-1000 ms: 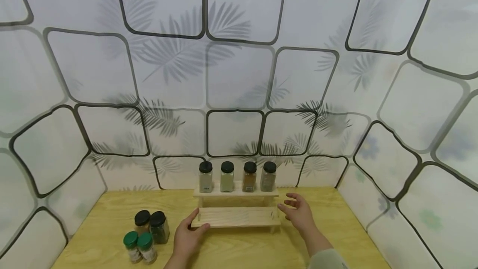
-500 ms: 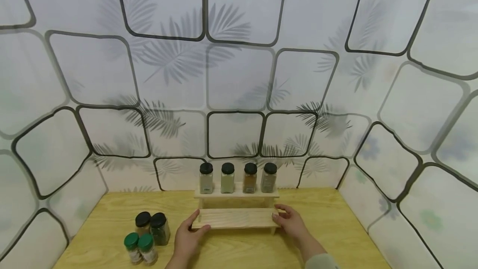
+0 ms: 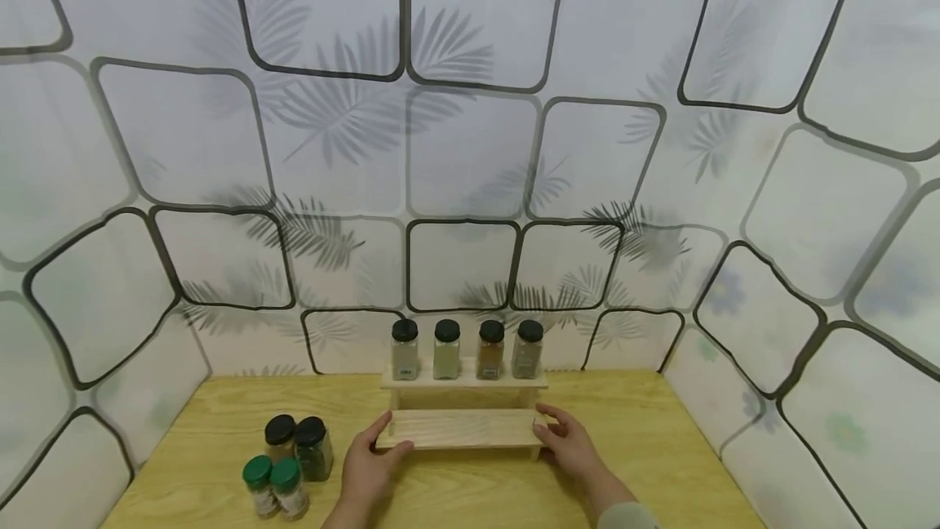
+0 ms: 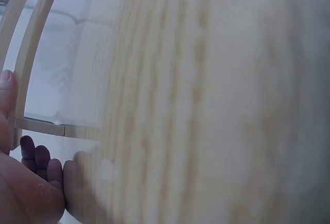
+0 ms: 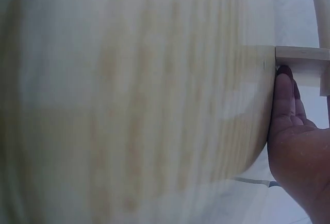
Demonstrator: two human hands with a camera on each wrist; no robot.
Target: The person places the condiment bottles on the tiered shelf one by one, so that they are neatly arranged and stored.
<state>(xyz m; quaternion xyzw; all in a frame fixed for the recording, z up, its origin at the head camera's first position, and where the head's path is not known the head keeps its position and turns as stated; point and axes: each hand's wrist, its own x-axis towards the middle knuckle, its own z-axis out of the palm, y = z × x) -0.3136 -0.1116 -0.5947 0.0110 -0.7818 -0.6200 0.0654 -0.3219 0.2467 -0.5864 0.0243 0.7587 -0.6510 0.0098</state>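
Rack (image 3: 463,429): is being held at both ends, on the wooden table (image 3: 470,490).
Left hand (image 3: 364,468): left end is being gripped between thumb and bent fingers.
Right hand (image 3: 576,449): right end is being gripped likewise.
Upper tier (image 3: 468,383): four black-lidded jars (image 3: 446,355) are being supported.

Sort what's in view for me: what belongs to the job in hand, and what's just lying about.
Part of the job, it seems:
Wooden rack, held at both ends
Left hand and right hand, gripping it
Four jars standing on its upper shelf

Apparently just standing by:
Two black-capped jars and two green-capped jars, untouched on the table
Patterned backdrop
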